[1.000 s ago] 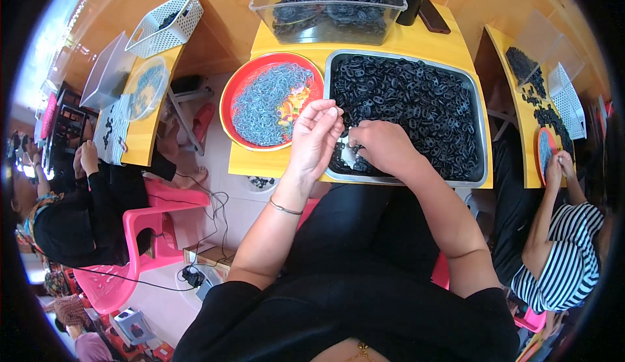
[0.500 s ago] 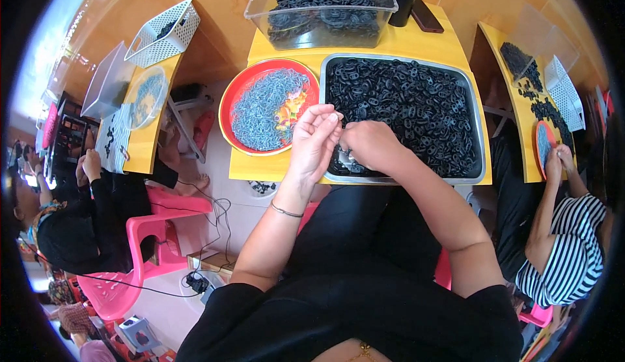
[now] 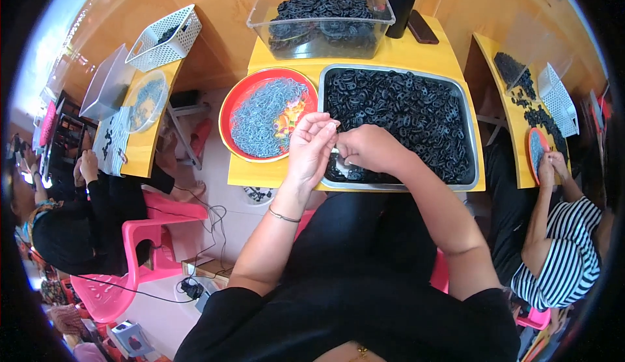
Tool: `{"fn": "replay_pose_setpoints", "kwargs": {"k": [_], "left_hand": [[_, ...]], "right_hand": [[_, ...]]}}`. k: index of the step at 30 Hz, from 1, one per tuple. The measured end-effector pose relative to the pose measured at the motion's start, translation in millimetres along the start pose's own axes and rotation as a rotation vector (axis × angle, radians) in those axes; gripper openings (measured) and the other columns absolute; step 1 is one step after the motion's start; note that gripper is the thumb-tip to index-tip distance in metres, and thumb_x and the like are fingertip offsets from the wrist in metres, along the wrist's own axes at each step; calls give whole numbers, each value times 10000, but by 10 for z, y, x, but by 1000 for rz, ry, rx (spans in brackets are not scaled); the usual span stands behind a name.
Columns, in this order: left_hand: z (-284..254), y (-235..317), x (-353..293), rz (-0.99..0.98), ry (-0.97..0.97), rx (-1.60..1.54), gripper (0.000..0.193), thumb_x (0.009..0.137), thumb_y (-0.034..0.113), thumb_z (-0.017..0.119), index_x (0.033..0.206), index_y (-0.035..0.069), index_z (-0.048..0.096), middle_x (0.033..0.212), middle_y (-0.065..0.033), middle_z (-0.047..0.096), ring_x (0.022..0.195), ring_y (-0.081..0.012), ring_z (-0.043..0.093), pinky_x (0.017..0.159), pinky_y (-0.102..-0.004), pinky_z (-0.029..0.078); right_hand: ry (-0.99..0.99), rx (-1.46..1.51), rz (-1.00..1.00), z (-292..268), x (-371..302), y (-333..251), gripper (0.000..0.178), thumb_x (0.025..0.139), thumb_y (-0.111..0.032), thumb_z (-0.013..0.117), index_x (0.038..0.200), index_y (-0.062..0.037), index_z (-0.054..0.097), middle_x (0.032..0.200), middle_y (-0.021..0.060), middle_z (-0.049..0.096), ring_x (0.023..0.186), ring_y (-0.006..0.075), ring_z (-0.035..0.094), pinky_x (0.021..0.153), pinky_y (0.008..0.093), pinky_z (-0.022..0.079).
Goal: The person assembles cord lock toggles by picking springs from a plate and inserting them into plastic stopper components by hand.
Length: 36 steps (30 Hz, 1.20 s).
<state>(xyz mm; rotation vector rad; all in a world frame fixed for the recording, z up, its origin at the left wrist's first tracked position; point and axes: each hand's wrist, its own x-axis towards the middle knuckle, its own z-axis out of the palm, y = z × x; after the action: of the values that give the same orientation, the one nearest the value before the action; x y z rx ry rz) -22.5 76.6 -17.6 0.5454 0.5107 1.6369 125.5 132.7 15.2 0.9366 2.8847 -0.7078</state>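
My left hand (image 3: 312,146) is closed in a pinch at the near left corner of a metal tray (image 3: 480,147). Fingertips nearly touching it, my right hand (image 3: 372,148) is closed too, over the tray's left part. Whatever small thing lies between the fingers is hidden. Small black oval pieces with holes (image 3: 403,108) fill the tray, with some bare metal showing under my right hand. To the left stands a red bowl with a yellow rim (image 3: 226,113), holding a heap of thin silvery metal pieces (image 3: 263,118).
Behind the tray stands a clear plastic bin (image 3: 319,49) of black pieces, beside a black cylindrical bottle (image 3: 402,4) and a dark phone (image 3: 423,28). Co-workers sit at yellow tables on both sides. A pink chair (image 3: 133,245) and cables (image 3: 211,232) are at the lower left.
Both hands stay together at the tray's near left corner, with only slight finger movement. The whole view has shifted a little, so the tables appear slightly lower.
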Motion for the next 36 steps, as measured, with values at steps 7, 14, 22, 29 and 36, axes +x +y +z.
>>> {"fn": "replay_pose_setpoints", "kwargs": {"k": [7,14,22,29,36], "left_hand": [[90,-51,-77,-26,-11,266,170,844,3,607,1002,43,558,907,-69,643,832,-107,599,747,-223,469],[215,-97,-120,-103,-66,493,149,844,-13,602,981,25,559,880,-42,638,820,-77,599,733,-199,467],[204,-129,-111,-136,-93,539,154,846,-21,601,987,19,555,869,-23,625,815,-64,591,730,-190,460],[209,-120,-116,-157,-114,544,168,841,-27,608,992,23,556,852,-14,620,799,-58,582,727,-188,456],[201,-138,-118,-159,-124,526,182,834,-36,613,996,27,558,850,-10,622,791,-53,582,720,-184,459]], "right_hand": [[603,869,153,208,-516,-105,126,780,-23,660,879,-20,581,742,37,613,711,88,609,628,235,483],[811,1096,94,430,-577,-51,133,833,66,578,941,1,536,855,38,594,786,90,608,698,206,494],[836,1028,62,505,-568,-11,128,845,61,563,957,5,541,877,51,607,809,99,620,711,214,505],[832,1038,104,507,-572,-9,127,851,36,569,970,-1,546,861,51,630,791,94,629,682,202,500],[823,1063,104,512,-589,-10,129,852,32,570,975,0,547,863,50,632,797,94,629,689,201,500]]}}
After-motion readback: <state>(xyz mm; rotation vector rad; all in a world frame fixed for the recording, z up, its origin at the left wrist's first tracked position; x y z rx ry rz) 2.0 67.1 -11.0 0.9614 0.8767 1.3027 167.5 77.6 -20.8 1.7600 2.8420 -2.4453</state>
